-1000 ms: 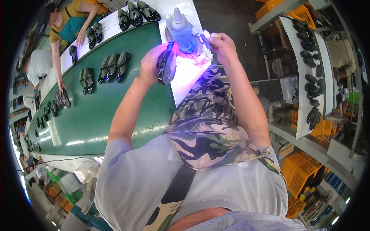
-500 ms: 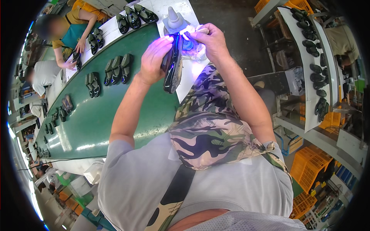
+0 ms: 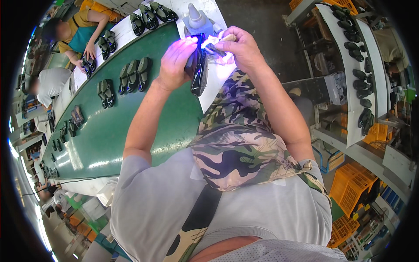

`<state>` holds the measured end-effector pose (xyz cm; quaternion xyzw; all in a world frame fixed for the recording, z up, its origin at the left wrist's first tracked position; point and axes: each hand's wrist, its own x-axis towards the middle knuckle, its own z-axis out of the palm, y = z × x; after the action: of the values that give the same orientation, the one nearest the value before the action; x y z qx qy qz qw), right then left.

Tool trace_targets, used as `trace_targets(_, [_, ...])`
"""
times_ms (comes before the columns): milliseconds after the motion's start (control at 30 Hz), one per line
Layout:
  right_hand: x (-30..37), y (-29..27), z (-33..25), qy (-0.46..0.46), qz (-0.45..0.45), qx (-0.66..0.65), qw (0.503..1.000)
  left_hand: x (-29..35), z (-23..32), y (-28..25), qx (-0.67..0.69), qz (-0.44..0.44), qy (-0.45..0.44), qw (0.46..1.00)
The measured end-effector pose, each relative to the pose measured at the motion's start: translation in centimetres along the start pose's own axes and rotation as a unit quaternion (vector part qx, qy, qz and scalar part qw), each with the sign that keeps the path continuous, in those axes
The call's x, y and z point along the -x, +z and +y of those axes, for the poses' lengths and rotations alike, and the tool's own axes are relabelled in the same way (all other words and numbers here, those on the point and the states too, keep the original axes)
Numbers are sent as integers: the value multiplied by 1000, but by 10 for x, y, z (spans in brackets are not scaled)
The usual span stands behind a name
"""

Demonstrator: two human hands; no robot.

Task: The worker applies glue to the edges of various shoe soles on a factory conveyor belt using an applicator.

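Observation:
My left hand (image 3: pixel 178 64) grips a glossy black shoe (image 3: pixel 200 77), its fingers wrapped over the upper end. The shoe stands lengthwise, with the lower end pointing toward me. Close to its right side, my right hand (image 3: pixel 245 49) pinches a crumpled white cloth (image 3: pixel 213 42). A small dark piece below the cloth is too glared to make out. Bright violet-blue light falls on the fingertips, cloth and shoe. Just beyond the hands stands a grey device with a cone-shaped top (image 3: pixel 194 18), on a white worktop (image 3: pixel 212 96).
A green conveyor belt (image 3: pixel 131 118) on the left carries several pairs of black shoes (image 3: pixel 133 75). Across it, a co-worker (image 3: pixel 83 37) handles shoes. More shoes line a white shelf (image 3: pixel 349 91) on the right, above orange crates (image 3: pixel 352 187).
The shoe has turned and its lower end has risen away from me. My right hand with the cloth has shifted slightly. The co-worker's hands and shoes have moved a little.

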<state>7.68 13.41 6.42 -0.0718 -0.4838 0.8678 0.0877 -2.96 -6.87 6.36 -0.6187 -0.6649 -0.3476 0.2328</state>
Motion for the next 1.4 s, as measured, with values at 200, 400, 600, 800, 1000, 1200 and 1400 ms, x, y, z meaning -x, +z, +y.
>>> trace_targets(200, [8,0,-9,-23,2,56,998,4,-1,1,-30,-65,-51,996])
trace_targets(400, [12,4,-12,-35,2,89,995,17,-1,3,-27,-120,-140,983])
trace_targets(600, [9,9,-13,-81,26,147,986,15,9,-5,42,-198,-245,948])
trace_targets(800, [0,4,-4,-108,54,184,975,8,11,-18,146,-368,-345,851])
trace_targets(1000, [-12,0,9,-151,63,243,956,31,2,-18,292,-330,-373,816])
trace_targets(1200, [-14,1,15,-176,53,305,934,39,-1,-17,450,-307,-450,707])
trace_targets(1400, [-11,-1,26,-121,25,280,952,48,-3,-14,529,-276,-522,609])
